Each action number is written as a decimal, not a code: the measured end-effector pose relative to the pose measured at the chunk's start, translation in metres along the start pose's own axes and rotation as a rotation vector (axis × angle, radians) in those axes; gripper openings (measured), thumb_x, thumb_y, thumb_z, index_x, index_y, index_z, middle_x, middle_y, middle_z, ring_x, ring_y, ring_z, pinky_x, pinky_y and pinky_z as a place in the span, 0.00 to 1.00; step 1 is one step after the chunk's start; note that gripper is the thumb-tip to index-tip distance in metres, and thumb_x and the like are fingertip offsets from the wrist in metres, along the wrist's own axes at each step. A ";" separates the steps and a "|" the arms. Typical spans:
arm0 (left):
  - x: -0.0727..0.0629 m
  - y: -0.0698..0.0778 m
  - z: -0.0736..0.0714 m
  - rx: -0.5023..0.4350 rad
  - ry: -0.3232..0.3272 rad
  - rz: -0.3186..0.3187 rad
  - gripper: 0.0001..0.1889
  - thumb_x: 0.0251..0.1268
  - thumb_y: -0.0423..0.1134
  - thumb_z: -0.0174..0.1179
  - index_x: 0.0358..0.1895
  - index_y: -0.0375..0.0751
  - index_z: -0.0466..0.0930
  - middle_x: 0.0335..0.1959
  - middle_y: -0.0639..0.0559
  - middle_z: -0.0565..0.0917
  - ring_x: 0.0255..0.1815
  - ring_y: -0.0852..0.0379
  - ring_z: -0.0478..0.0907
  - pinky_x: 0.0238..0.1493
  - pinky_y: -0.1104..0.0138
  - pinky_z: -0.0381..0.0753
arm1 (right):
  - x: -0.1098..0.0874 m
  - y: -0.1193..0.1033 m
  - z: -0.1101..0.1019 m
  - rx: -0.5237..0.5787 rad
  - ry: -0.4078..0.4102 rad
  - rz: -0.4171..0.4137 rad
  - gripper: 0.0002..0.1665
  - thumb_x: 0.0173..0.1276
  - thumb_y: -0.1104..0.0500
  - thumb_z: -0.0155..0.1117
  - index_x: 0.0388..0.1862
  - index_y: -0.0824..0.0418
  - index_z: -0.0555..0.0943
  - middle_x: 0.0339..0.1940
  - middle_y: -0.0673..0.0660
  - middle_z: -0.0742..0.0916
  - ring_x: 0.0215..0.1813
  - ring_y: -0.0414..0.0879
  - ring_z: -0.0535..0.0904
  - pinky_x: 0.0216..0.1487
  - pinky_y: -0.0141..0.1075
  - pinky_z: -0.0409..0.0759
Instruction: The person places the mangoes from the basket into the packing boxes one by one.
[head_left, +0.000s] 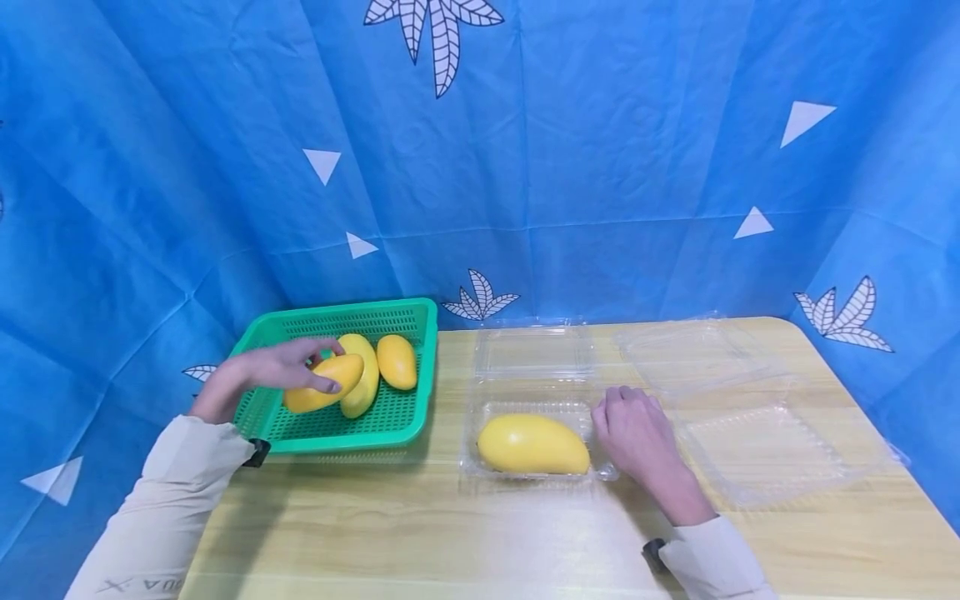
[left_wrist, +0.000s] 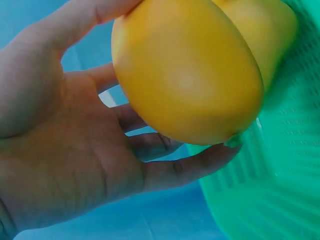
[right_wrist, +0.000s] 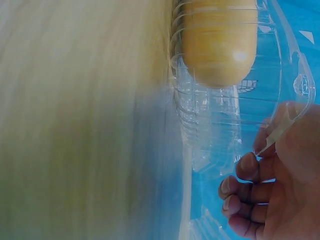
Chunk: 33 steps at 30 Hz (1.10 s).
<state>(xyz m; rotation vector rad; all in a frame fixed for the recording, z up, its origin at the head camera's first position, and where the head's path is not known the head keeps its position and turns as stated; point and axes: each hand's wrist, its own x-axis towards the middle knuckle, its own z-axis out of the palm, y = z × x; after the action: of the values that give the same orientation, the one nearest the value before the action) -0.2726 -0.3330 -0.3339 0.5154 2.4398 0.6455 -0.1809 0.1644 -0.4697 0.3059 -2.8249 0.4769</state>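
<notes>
My left hand [head_left: 288, 364] grips an orange-yellow mango [head_left: 327, 383] over the green basket [head_left: 411, 432]. In the left wrist view the fingers and thumb curl round the mango's [left_wrist: 187, 72] sides. Two more mangoes lie in the basket: a paler yellow mango [head_left: 362, 398] close by the held one, and a small orange mango [head_left: 397, 362] to its right. At the table's middle, a large yellow mango [head_left: 533, 444] lies in a hinged clear plastic box [head_left: 471, 467] whose lid [head_left: 534, 354] is folded back. My right hand [head_left: 637, 433] pinches the box's right rim, as the right wrist view shows.
Another clear plastic box [head_left: 765, 454] lies spread open on the table's right side, its other half [head_left: 693, 354] toward the back. The wooden table [head_left: 420, 533] ends at a blue patterned cloth [head_left: 600, 167] hanging behind and on both sides.
</notes>
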 end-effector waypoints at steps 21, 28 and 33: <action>0.030 0.053 0.049 -0.411 0.297 0.235 0.28 0.87 0.50 0.39 0.79 0.41 0.58 0.49 0.38 0.76 0.47 0.43 0.75 0.54 0.56 0.74 | -0.002 -0.001 -0.002 0.004 -0.032 0.000 0.14 0.77 0.60 0.49 0.27 0.59 0.68 0.22 0.52 0.70 0.28 0.49 0.67 0.35 0.44 0.73; 0.043 0.068 0.062 -0.626 0.346 0.207 0.30 0.84 0.56 0.41 0.77 0.43 0.61 0.47 0.39 0.75 0.44 0.44 0.77 0.49 0.60 0.81 | -0.003 -0.002 -0.001 0.008 -0.040 -0.005 0.14 0.77 0.59 0.49 0.28 0.60 0.69 0.22 0.52 0.70 0.28 0.49 0.67 0.35 0.44 0.73; 0.052 0.082 0.069 -0.656 0.363 0.141 0.35 0.72 0.54 0.64 0.77 0.52 0.63 0.55 0.40 0.74 0.49 0.40 0.76 0.49 0.54 0.81 | -0.002 0.000 0.000 0.001 -0.029 -0.003 0.15 0.77 0.60 0.49 0.27 0.60 0.69 0.22 0.52 0.70 0.28 0.49 0.67 0.35 0.44 0.73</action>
<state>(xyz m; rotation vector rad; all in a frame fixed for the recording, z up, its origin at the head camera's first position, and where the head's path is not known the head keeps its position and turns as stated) -0.2536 -0.2188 -0.3608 0.3138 2.3170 1.6380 -0.1787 0.1648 -0.4702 0.3202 -2.8518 0.4772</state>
